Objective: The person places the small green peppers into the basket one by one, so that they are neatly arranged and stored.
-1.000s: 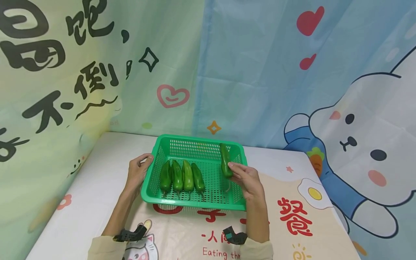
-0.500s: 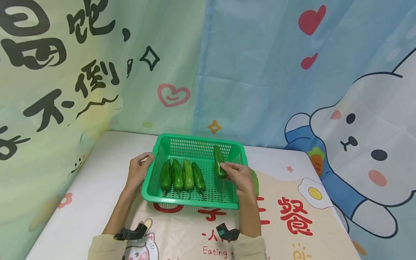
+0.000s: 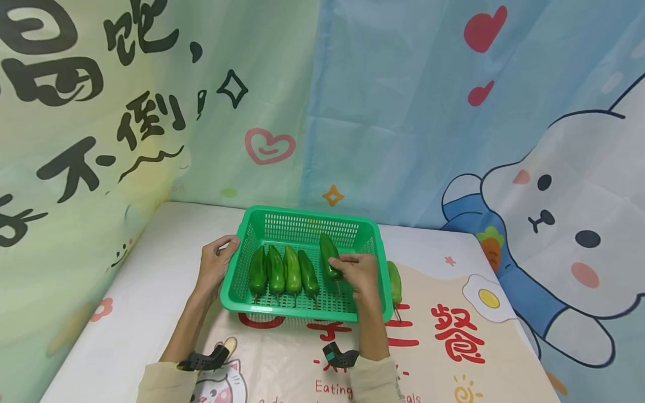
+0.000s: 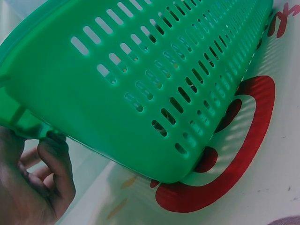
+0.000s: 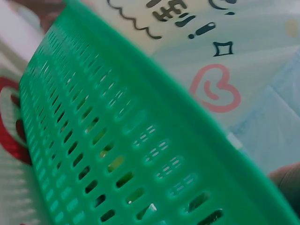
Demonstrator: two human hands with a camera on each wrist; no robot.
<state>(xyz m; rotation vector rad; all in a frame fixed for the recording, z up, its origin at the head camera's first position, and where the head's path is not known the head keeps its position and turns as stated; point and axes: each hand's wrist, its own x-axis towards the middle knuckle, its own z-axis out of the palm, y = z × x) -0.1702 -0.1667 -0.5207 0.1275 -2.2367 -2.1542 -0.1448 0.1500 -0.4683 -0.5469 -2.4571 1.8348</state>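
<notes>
A green plastic basket [image 3: 292, 313] with slotted walls stands on the table. My left hand [image 3: 214, 263] pinches its left rim; the left wrist view shows the curled fingers [image 4: 58, 161] against the rim. Inside, several green peppers [image 3: 292, 271] lie side by side in the left half, stems toward me. Another green pepper [image 3: 327, 249] is gripped by my right hand [image 3: 363, 274], tilted over the basket's right half. In the right wrist view the basket wall [image 5: 108, 122] hides most of this hand, and only a bit of skin [image 5: 287, 180] shows at the right edge.
One more green pepper [image 3: 395, 282] lies on the table just outside the basket's right wall. A printed cloth [image 3: 453, 336] with red lettering covers the front of the table. Behind hangs a printed curtain [image 3: 373, 140], close to the basket's far side.
My right hand has moved left with its pepper, from the basket's right wall toward the row of peppers. The pepper outside the basket has come into view. My left hand stays on the rim.
</notes>
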